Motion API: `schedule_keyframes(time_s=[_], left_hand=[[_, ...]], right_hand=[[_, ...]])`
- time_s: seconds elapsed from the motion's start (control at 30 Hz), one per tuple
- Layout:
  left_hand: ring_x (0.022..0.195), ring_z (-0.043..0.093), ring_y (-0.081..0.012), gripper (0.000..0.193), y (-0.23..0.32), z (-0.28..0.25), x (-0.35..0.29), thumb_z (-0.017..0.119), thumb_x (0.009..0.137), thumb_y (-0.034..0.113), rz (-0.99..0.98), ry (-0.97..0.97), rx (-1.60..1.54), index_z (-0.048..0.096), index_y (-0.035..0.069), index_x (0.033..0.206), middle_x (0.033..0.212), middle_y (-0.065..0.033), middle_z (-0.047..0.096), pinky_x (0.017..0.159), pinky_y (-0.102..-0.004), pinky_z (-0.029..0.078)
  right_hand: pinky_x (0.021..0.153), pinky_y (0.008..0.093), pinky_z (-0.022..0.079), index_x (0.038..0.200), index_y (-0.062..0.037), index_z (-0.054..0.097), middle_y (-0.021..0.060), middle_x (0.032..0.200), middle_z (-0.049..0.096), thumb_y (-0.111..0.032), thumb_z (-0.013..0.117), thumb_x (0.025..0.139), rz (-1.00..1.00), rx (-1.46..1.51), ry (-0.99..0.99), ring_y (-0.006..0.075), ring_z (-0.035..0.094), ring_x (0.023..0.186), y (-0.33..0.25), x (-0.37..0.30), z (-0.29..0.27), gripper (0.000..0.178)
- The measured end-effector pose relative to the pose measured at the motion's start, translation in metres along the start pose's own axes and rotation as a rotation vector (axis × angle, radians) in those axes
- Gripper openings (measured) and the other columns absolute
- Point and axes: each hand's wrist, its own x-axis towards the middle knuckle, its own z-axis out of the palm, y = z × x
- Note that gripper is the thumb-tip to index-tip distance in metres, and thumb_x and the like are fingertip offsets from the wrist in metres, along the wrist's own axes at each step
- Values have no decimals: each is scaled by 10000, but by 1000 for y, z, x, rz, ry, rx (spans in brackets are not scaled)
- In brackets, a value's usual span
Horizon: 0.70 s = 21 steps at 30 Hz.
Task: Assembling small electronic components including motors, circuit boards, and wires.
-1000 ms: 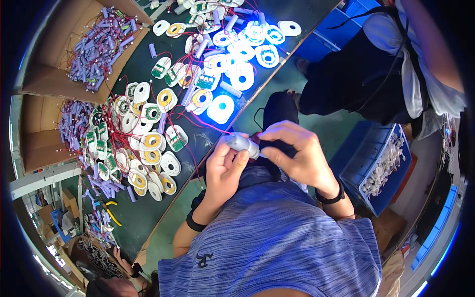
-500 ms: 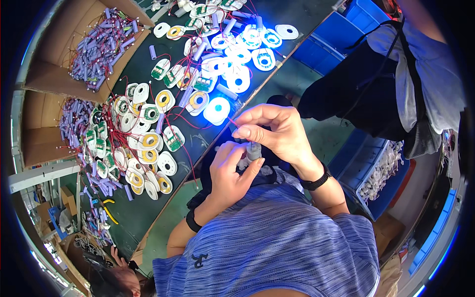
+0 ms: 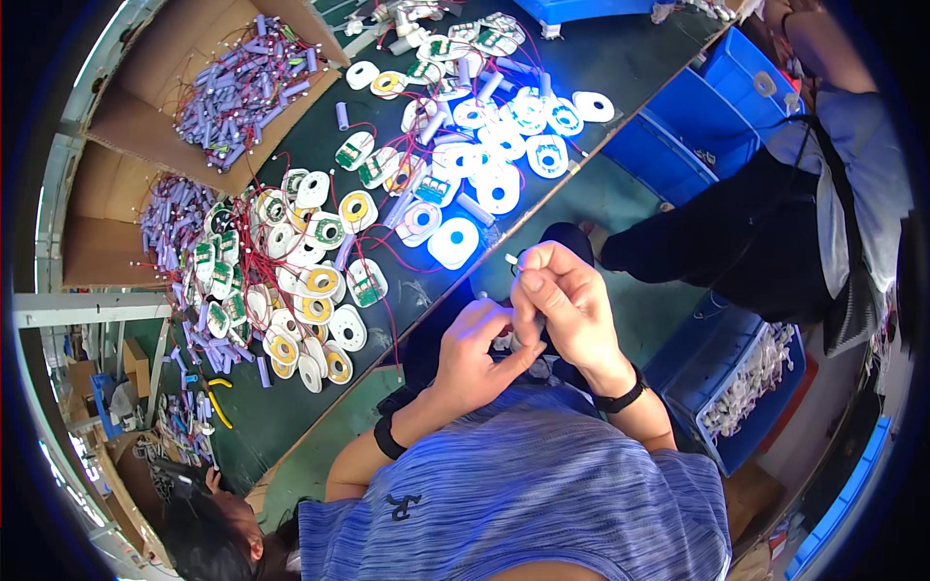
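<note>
In front of my chest, my left hand (image 3: 477,356) is closed round a small whitish plastic part (image 3: 502,342), mostly covered by the fingers. Just to the right, my right hand (image 3: 570,308) is closed in a pinch, its fingertips touching the left hand's side. A small white plug (image 3: 511,259) on a thin wire sticks out beyond the right index finger; the rest of the wire is hidden. Nearest on the bench are white oval discs with a round hole, one disc (image 3: 453,243) lit bright blue, and a green circuit board piece (image 3: 366,283).
Cardboard boxes with purple battery cells (image 3: 242,92) stand at the left of the dark green bench (image 3: 291,418). Yellow-handled pliers (image 3: 220,405) lie at its near left. Blue bins (image 3: 668,145) and a crate of white parts (image 3: 751,382) are at the right. Co-workers stand right and lower left.
My right hand has come down and curled closer over the left hand, covering the plastic part. The white plug now shows past its fingers. The bench has shifted slightly right and down in view.
</note>
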Motion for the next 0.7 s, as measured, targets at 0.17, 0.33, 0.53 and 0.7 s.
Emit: schedule_keyframes(time_s=[0.17,0.33,0.53,0.7], left_hand=[[678,544,-246,275,14,-6,4,720,688,217,-50,-131,-43,585,32,839,745,-96,545,598,-330,429],[731,573,-209,243,54,-43,28,667,748,112,-48,-152,-86,566,23,950,802,-86,575,645,-313,458],[808,547,-106,214,91,-77,94,572,822,80,-47,53,-168,576,3,1021,903,-47,590,701,-238,422],[737,544,-97,199,13,-94,207,579,831,128,-161,154,-139,594,9,990,811,-29,602,644,-226,426]], right_hand=[[471,148,327,967,7,503,-2,669,521,-105,510,893,-1,40,-22,20,428,534,0,-5,-1,134],[429,164,293,914,14,533,4,681,552,-68,581,847,22,94,42,15,405,489,-14,-17,-7,116],[424,171,298,898,33,549,-1,649,538,-54,608,825,-21,151,28,27,400,475,-21,-25,-20,128],[418,171,287,892,33,551,-4,636,529,-53,612,822,-31,171,37,27,394,474,-23,-32,-35,127]])
